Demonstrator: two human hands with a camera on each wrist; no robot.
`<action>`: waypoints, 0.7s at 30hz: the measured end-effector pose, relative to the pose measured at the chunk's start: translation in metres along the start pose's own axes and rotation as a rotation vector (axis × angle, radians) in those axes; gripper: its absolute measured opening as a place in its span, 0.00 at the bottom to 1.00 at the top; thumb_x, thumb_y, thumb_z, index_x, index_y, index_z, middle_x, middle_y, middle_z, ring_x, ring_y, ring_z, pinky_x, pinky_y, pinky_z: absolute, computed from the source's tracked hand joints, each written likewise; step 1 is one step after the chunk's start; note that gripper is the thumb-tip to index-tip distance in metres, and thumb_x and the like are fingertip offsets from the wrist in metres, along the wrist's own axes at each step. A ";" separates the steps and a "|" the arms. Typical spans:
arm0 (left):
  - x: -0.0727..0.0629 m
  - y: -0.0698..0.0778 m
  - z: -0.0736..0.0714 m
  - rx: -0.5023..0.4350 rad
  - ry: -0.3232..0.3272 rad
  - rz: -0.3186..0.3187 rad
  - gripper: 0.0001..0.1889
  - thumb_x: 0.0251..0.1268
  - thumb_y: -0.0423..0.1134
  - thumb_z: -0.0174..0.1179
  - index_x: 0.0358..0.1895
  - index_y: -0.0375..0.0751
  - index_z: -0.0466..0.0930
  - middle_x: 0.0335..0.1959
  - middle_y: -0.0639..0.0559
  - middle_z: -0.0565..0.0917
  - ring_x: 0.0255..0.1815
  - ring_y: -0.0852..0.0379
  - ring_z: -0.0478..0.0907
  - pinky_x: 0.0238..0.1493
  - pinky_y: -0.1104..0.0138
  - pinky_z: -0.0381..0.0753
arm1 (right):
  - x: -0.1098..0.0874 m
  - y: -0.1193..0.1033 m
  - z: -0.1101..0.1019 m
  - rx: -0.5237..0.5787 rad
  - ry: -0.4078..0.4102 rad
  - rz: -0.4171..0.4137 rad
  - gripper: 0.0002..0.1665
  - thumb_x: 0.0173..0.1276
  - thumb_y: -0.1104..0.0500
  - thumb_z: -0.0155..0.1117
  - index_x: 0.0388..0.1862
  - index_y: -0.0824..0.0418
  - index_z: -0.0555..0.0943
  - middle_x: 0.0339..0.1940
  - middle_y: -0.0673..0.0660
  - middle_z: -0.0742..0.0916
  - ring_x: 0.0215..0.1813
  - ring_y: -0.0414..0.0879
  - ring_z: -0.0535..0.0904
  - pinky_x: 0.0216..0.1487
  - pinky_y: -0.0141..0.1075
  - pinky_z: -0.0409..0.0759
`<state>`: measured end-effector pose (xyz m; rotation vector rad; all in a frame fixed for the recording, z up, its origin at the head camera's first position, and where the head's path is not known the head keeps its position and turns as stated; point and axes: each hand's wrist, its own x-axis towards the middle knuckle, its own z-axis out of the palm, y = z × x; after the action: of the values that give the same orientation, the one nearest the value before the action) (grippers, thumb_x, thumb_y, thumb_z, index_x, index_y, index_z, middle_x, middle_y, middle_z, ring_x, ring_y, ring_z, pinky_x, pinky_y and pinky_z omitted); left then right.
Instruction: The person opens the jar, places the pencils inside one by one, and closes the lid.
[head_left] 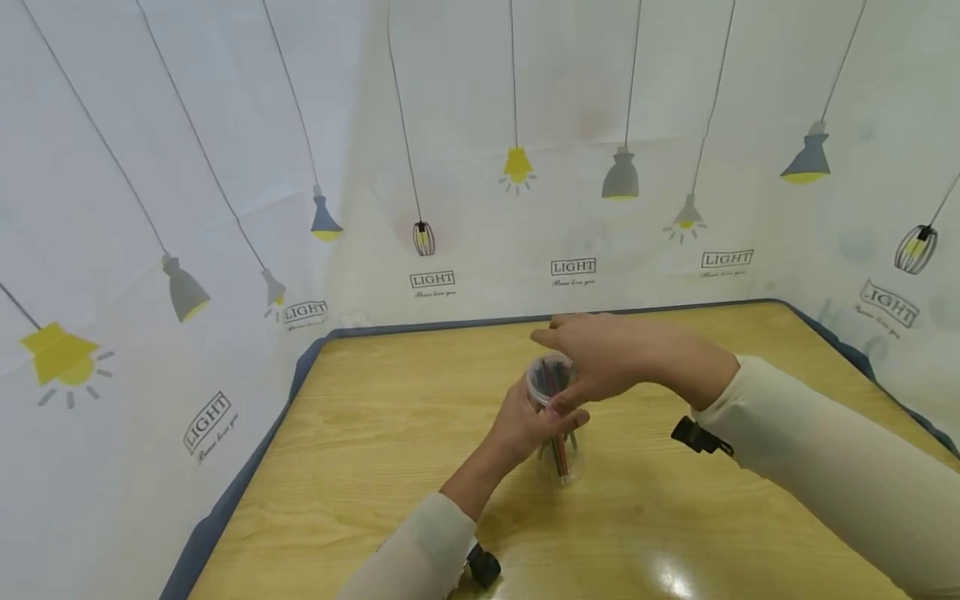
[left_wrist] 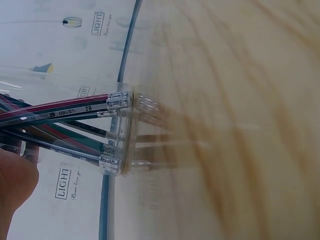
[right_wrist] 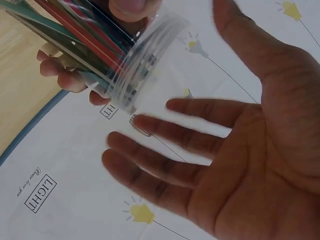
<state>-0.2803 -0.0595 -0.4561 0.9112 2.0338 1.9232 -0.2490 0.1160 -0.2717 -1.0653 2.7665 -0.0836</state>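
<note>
A clear plastic jar point(head_left: 576, 467) of pencils stands on the wooden table, its base right at the tabletop in the left wrist view. Round its upper side curls my left hand point(head_left: 519, 423), gripping it. Through the wall show several dark, red and green pencils point(left_wrist: 60, 115), with their metal-banded ends at the bottom. The jar's ridged, translucent top point(right_wrist: 142, 62) faces my right hand point(head_left: 611, 358). That hand is held over the jar with fingers spread and palm toward the top, and in the right wrist view nothing lies in its palm.
The yellow wood-grain table point(head_left: 375, 433) has a dark blue border along its far and side edges. White sheeting printed with hanging lamps point(head_left: 465, 192) rises behind and beside it. Black strap ends point(head_left: 483, 567) hang at the wrists.
</note>
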 end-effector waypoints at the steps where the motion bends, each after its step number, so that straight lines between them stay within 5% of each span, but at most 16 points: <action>1: 0.000 -0.001 0.000 0.002 -0.008 0.007 0.40 0.70 0.58 0.76 0.79 0.52 0.70 0.69 0.50 0.82 0.63 0.60 0.83 0.64 0.66 0.86 | -0.001 0.001 0.000 0.013 -0.002 -0.026 0.52 0.71 0.43 0.82 0.84 0.65 0.71 0.80 0.67 0.79 0.76 0.62 0.81 0.73 0.58 0.84; 6: 0.000 -0.001 0.000 -0.012 -0.024 0.032 0.44 0.69 0.63 0.75 0.81 0.51 0.67 0.69 0.47 0.81 0.62 0.59 0.84 0.60 0.65 0.88 | 0.000 0.002 0.001 -0.025 0.032 -0.106 0.39 0.65 0.58 0.87 0.74 0.61 0.83 0.66 0.59 0.87 0.61 0.53 0.86 0.59 0.49 0.90; 10: 0.002 0.002 0.000 0.032 0.011 0.025 0.40 0.70 0.57 0.76 0.80 0.54 0.69 0.69 0.50 0.83 0.63 0.60 0.83 0.64 0.66 0.86 | 0.006 -0.003 0.000 -0.085 0.063 -0.015 0.27 0.67 0.50 0.86 0.58 0.62 0.88 0.48 0.54 0.89 0.46 0.46 0.84 0.49 0.43 0.88; 15: 0.002 0.004 0.000 0.080 0.043 -0.002 0.38 0.70 0.49 0.77 0.80 0.56 0.71 0.69 0.52 0.85 0.64 0.60 0.84 0.67 0.64 0.85 | 0.010 -0.007 0.001 -0.101 0.066 0.067 0.25 0.69 0.41 0.83 0.45 0.61 0.87 0.35 0.49 0.87 0.36 0.43 0.79 0.38 0.38 0.81; 18: 0.001 0.004 0.000 0.065 0.035 -0.001 0.38 0.71 0.48 0.77 0.81 0.56 0.70 0.71 0.52 0.84 0.67 0.60 0.83 0.69 0.64 0.84 | 0.006 -0.006 0.002 -0.100 0.052 0.076 0.31 0.70 0.38 0.82 0.53 0.63 0.87 0.43 0.52 0.88 0.42 0.45 0.82 0.42 0.40 0.84; 21: 0.000 0.002 0.001 0.010 0.011 0.003 0.39 0.71 0.48 0.77 0.81 0.54 0.69 0.71 0.51 0.83 0.67 0.59 0.84 0.69 0.65 0.84 | 0.001 -0.003 0.002 -0.073 0.020 0.047 0.44 0.69 0.39 0.82 0.73 0.65 0.81 0.63 0.60 0.87 0.60 0.54 0.85 0.56 0.48 0.88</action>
<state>-0.2793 -0.0588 -0.4548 0.9082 2.0513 1.9253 -0.2468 0.1131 -0.2736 -1.0210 2.8312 0.0128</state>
